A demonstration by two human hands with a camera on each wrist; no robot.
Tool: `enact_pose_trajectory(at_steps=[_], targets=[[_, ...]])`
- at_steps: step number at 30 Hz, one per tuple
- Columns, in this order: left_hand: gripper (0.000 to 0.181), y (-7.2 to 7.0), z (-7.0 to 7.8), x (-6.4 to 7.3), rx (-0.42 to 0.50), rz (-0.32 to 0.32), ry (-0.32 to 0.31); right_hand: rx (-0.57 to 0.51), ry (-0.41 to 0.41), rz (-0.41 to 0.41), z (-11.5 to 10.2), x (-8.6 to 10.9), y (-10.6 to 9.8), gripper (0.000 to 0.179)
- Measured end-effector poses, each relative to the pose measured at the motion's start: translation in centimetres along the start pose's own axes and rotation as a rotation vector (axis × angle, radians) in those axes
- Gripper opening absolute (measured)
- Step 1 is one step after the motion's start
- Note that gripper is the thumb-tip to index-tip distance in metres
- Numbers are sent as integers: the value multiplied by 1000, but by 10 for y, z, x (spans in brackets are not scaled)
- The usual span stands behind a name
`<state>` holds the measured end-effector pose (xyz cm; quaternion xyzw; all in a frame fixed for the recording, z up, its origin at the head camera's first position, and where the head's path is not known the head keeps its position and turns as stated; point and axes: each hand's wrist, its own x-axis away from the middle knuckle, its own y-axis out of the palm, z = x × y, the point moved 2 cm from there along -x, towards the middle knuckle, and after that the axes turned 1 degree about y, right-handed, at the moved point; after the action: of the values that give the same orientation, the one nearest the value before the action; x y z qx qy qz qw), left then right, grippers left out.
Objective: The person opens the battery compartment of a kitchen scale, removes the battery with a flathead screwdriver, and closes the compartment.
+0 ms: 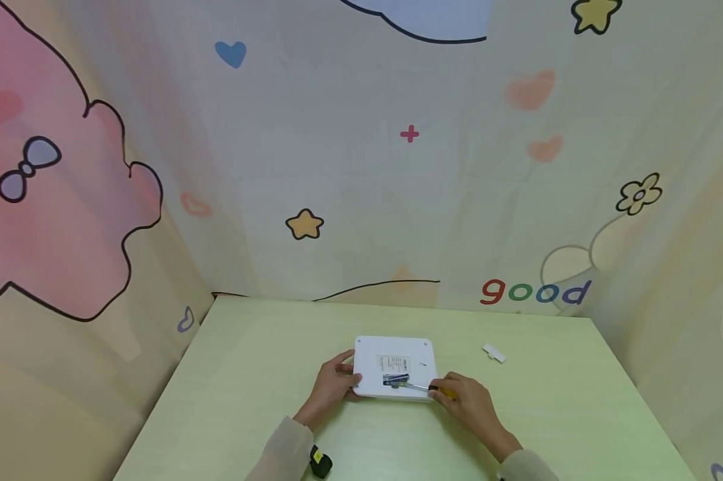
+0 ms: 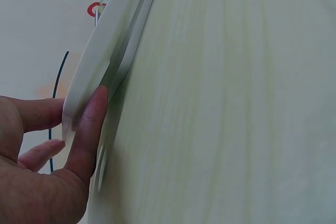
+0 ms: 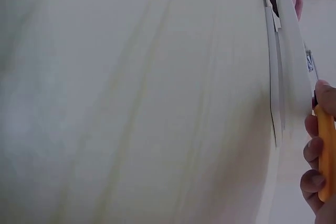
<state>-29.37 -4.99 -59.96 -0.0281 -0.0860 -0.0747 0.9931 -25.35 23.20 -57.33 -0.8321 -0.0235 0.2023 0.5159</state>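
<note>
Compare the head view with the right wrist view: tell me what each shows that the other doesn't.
Only the head view: the label on top of the white box, a small white piece lying on the table to the box's right, and a coloured word on the backdrop.
Only the right wrist view: a thin pale strip beneath the box.
Both: the box, the table, the right hand gripping the orange-handled screwdriver, and the left hand at the box's opposite side.

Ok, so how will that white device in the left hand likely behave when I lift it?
The white device is probably stiff: its edges stay straight where the left hand grips one side. Its smooth casing may slip a little. What looks like a battery sits exposed, so it might drop out if turned over.
</note>
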Motion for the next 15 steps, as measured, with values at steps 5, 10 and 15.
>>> enact_pose_trajectory(at_steps=[5, 10, 15], targets=[[65, 0, 1, 1, 13, -9, 6, 8, 56, 39, 1, 2, -3, 17], [65, 0, -1, -1, 22, -14, 23, 14, 98, 63, 4, 3, -7, 16], [65, -1, -3, -1, 18, -14, 32, 5, 92, 100, 6, 7, -12, 14]])
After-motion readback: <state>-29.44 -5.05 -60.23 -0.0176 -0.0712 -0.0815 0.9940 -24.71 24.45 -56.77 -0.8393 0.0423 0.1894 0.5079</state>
